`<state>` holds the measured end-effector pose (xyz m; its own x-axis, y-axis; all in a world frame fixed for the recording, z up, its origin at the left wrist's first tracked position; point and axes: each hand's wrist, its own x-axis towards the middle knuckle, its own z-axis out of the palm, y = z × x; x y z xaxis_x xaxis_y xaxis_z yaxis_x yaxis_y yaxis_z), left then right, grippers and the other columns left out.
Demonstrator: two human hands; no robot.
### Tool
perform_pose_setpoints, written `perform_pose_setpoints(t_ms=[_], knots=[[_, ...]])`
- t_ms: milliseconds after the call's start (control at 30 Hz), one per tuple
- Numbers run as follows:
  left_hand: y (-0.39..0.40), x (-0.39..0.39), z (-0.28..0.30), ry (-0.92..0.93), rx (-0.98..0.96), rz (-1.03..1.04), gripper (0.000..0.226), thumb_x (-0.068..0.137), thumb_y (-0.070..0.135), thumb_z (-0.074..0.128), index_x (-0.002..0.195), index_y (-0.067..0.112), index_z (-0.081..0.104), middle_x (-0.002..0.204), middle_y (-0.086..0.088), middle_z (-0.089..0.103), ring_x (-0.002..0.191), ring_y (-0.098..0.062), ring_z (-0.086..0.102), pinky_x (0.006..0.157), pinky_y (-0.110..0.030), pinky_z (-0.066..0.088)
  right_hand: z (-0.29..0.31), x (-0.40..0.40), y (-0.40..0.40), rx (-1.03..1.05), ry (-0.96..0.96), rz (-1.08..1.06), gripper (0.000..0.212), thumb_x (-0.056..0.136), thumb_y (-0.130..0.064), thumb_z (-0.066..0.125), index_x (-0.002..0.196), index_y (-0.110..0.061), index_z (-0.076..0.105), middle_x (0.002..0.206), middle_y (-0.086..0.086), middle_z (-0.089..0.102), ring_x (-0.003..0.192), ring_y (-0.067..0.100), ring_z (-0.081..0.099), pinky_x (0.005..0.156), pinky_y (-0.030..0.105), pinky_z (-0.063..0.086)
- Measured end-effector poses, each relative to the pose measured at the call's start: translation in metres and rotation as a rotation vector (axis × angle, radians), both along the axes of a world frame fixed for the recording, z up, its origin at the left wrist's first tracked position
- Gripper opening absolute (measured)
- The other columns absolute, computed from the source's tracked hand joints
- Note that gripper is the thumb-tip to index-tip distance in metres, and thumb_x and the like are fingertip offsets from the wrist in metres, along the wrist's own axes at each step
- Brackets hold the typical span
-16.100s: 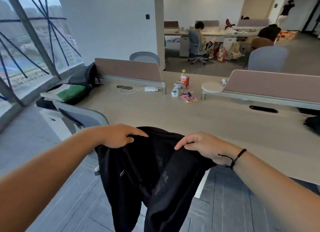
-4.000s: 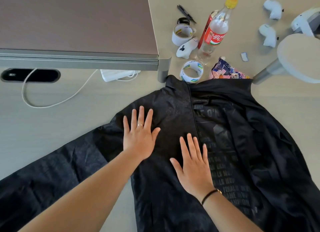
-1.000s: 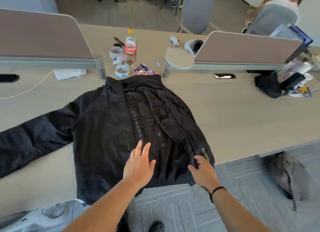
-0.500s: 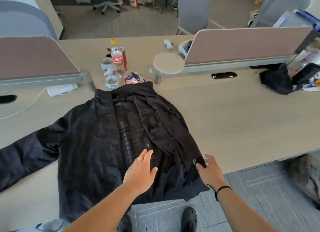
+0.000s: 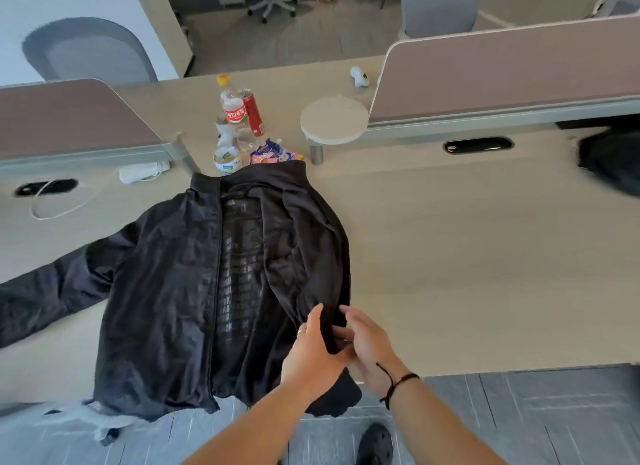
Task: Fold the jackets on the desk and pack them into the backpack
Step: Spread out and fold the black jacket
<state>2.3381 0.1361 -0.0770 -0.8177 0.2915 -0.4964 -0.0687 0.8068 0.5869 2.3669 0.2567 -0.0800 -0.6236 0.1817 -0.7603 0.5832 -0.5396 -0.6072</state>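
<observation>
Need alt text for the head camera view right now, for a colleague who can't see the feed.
Both hands, left hand and right hand, grip a fold of the black zip-front jacket near its right hem on the light wooden desk. Its left sleeve lies stretched out; a clear plastic soda bottle stands beyond the collar.

An open-plan office: a long pale wood-look desk [image 5: 467, 256] carries mauve fabric divider screens [image 5: 512, 66] at two o'clock, a grey swivel chair [image 5: 273, 0] at twelve.

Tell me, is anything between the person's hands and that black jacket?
Nothing visible: the left hand and right hand already hold a fold of the black jacket near its hem.
</observation>
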Motion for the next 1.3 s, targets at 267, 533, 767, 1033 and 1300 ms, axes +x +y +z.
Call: perform_pose_setpoints(t_ms=[267,533,767,1033,1300], knots=[[-0.057,-0.039,-0.007,-0.045,-0.044,0.399,0.075,0.092,0.009,0.063,0.151,0.025,0.020,0.116,-0.002,0.063,0.091,-0.018,0.064,0.074,-0.038,0.059,-0.021,-0.022,0.036,0.745,0.002,0.508,0.033,0.102,-0.021,0.049,0.134,-0.021,0.054,0.120,0.002,0.064,0.096,0.018,0.064,0.079,0.028,0.047],[-0.046,-0.047,-0.006,0.363,-0.412,-0.385,0.081,0.089,-0.001,0.054,0.156,0.025,0.017,0.134,-0.002,0.048,0.119,-0.024,0.050,0.094,-0.034,0.045,-0.016,-0.036,0.042,1.067,0.101,0.976,0.046,0.099,-0.005,0.041,0.135,-0.030,0.055,0.139,-0.004,0.047,0.093,0.012,0.063,0.083,0.021,0.048],[-0.016,-0.028,-0.021,0.203,-0.359,-0.237,0.071,0.102,0.049,0.044,0.158,0.023,0.008,0.134,-0.008,0.052,0.119,-0.026,0.055,0.096,-0.037,0.046,-0.014,-0.064,0.071,1.402,0.244,1.302,0.066,0.091,0.004,0.042,0.148,-0.028,0.046,0.165,-0.001,0.023,0.147,0.024,0.032,0.117,0.033,0.030],[0.021,0.009,-0.032,0.170,-0.637,-0.221,0.084,0.096,0.060,0.041,0.158,0.022,-0.002,0.159,-0.023,0.023,0.148,-0.040,0.020,0.121,-0.059,0.005,-0.048,-0.097,0.101,1.419,0.481,1.658,0.050,0.099,-0.016,0.048,0.147,-0.033,0.047,0.165,-0.004,0.025,0.153,0.022,0.018,0.122,0.041,0.012],[0.075,0.013,-0.028,0.166,-0.652,0.003,0.086,0.093,0.016,0.054,0.158,0.019,-0.002,0.115,-0.006,0.059,0.110,-0.029,0.053,0.120,-0.058,0.011,-0.063,-0.113,0.124,1.570,0.916,1.695,0.026,0.055,-0.011,0.078,0.071,-0.029,0.068,0.068,-0.010,0.059,0.068,0.019,0.061,0.065,0.034,0.054]])
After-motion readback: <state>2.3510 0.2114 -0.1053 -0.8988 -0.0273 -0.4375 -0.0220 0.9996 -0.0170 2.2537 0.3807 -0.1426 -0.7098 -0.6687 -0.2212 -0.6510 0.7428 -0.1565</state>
